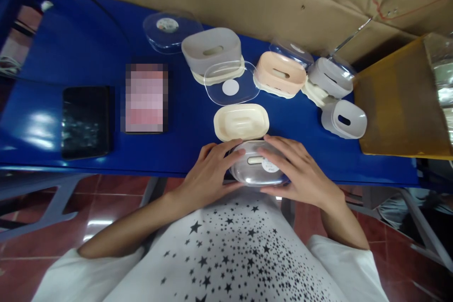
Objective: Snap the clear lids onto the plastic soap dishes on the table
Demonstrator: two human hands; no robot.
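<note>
At the table's front edge, a small oval plastic box with a clear lid (255, 175) sits between my two hands. Its lid bears a round white sticker, and a pale slot shows through it. My left hand (215, 170) grips the left side, fingers on the top and thumb low at the front. On the opposite side my right hand (297, 170) holds it the same way, fingertips on the lid near the sticker. Directly behind the box lies a shallow cream oval tray (241, 121). A loose clear lid (215, 96) with a round white label lies farther back.
Toward the back stand a large grey slotted box (212, 52), a peach one (281, 73) and a grey one (332, 75). A small white box (343, 120) is by a cardboard carton (396, 104). Left are a dark tablet-like object (87, 122) and a blurred-out item (146, 99).
</note>
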